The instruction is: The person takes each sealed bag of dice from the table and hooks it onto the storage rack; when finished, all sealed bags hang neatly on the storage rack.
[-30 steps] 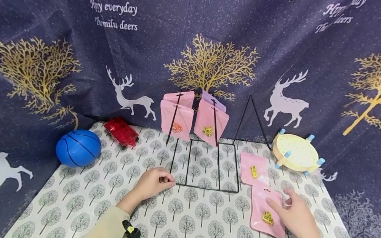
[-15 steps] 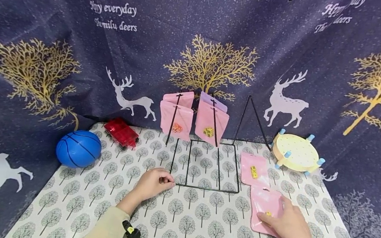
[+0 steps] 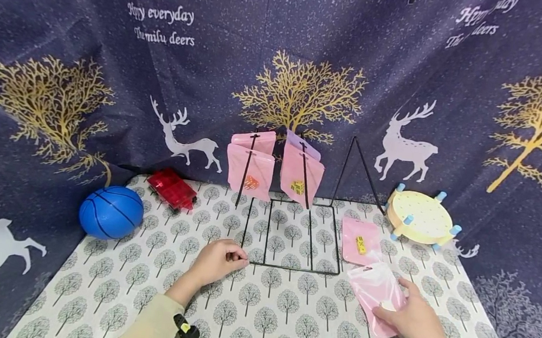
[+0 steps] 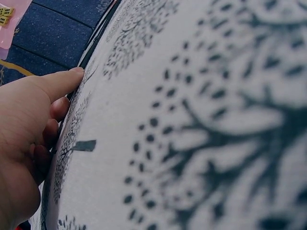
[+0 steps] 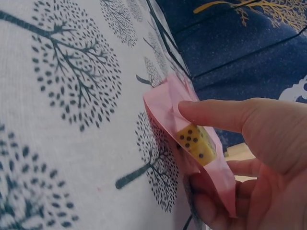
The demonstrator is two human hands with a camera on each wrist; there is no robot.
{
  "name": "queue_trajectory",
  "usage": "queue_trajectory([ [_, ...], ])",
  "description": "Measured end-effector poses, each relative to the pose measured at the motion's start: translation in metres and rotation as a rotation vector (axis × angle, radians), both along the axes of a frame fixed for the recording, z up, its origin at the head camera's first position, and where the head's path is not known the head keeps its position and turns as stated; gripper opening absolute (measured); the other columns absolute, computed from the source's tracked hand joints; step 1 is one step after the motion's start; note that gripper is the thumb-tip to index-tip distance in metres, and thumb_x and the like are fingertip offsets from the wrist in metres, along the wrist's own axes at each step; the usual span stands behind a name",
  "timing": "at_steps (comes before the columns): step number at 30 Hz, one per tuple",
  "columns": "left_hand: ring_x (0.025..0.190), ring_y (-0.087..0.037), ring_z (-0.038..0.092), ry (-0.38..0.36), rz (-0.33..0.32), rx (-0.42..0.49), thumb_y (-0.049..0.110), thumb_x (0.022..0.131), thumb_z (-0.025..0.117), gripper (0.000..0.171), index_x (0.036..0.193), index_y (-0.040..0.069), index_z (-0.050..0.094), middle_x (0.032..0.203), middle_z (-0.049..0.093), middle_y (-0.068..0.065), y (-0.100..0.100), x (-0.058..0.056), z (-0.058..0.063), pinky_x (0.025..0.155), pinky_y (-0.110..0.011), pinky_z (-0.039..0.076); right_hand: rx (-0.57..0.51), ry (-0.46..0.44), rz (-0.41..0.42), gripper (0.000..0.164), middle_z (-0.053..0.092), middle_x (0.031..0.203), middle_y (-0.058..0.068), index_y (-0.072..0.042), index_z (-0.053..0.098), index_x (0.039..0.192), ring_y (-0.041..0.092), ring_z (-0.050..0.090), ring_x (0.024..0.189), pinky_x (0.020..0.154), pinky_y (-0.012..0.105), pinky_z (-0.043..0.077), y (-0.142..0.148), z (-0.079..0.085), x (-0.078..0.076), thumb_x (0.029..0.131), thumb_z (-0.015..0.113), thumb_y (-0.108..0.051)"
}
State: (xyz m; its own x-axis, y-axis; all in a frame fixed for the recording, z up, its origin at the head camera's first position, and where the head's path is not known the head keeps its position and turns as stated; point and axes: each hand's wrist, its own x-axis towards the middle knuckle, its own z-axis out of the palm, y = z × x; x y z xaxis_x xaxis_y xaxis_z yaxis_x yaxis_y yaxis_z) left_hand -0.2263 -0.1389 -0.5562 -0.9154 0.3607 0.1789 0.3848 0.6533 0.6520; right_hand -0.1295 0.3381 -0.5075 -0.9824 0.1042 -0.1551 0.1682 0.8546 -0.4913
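A pink zip pouch (image 3: 376,296) with yellow dice inside is gripped by my right hand (image 3: 413,319), thumb on one face and fingers behind it. In the right wrist view, a yellow die (image 5: 195,143) shows through the pouch beside the thumb. Just behind it, another pink pouch (image 3: 355,237) with yellow dice lies flat on the cloth. My left hand (image 3: 218,259), fingers curled, holds the front left corner of a black wire rack (image 3: 291,268). Pink pouches (image 3: 252,164) hang on the rack's left hook; pink and purple pouches (image 3: 296,166) hang on its right hook.
A blue ball (image 3: 111,212) and a red toy car (image 3: 172,188) stand at the left back. At the right back, a cream round piece with blue-tipped legs (image 3: 421,216) leans against the dark curtain (image 3: 240,84). A tree-print cloth (image 3: 265,326) covers the table.
My right hand has closed on the near pouch and tilted it up from the cloth, its top edge now swung leftward. The left hand has stayed at the rack's corner.
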Motion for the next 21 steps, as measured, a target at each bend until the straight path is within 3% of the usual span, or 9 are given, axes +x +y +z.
queue_trajectory([
  [5, 0.071, -0.003, 0.055, -0.003, -0.001, -0.001, 0.032, 0.087, 0.086, 0.01, 0.093, 0.031, 0.078, 0.083, 0.057, 0.02, 0.0, 0.0002, 0.0003, 0.068, -0.026, 0.049, -0.05, -0.016, -0.003, 0.111, 0.052, 0.134, 0.044, 0.011, 0.034, 0.149, 0.061, 0.054, 0.12, 0.093, 0.07, 0.046, 0.0052, 0.0023, -0.0007, 0.078, 0.087, -0.056],
  [8, 0.071, -0.003, 0.055, -0.002, -0.001, -0.001, 0.032, 0.086, 0.086, 0.01, 0.092, 0.032, 0.078, 0.083, 0.056, 0.02, 0.0, 0.0001, -0.0004, 0.068, -0.025, 0.049, -0.077, -0.013, -0.005, 0.1, 0.065, 0.118, 0.033, 0.012, 0.045, 0.143, 0.046, 0.065, 0.103, 0.088, 0.06, 0.052, 0.0064, 0.0034, -0.0001, 0.077, 0.089, -0.051],
  [12, 0.071, -0.003, 0.055, -0.002, -0.002, 0.005, 0.031, 0.087, 0.086, 0.01, 0.092, 0.032, 0.078, 0.083, 0.056, 0.02, 0.0001, 0.0001, -0.0012, 0.068, -0.025, 0.049, -0.114, -0.004, -0.006, 0.087, 0.072, 0.101, 0.012, 0.01, 0.056, 0.136, 0.022, 0.064, 0.086, 0.079, 0.044, 0.053, 0.0067, 0.0036, 0.0013, 0.077, 0.091, -0.044],
  [21, 0.071, -0.003, 0.055, 0.0, 0.002, 0.006, 0.031, 0.087, 0.086, 0.01, 0.093, 0.031, 0.078, 0.082, 0.056, 0.02, 0.0001, 0.0001, -0.0017, 0.067, -0.025, 0.049, -0.216, 0.005, 0.01, 0.075, 0.072, 0.104, 0.011, 0.009, 0.057, 0.136, 0.02, 0.064, 0.088, 0.078, 0.037, 0.053, 0.0084, 0.0034, 0.0011, 0.083, 0.087, -0.036],
])
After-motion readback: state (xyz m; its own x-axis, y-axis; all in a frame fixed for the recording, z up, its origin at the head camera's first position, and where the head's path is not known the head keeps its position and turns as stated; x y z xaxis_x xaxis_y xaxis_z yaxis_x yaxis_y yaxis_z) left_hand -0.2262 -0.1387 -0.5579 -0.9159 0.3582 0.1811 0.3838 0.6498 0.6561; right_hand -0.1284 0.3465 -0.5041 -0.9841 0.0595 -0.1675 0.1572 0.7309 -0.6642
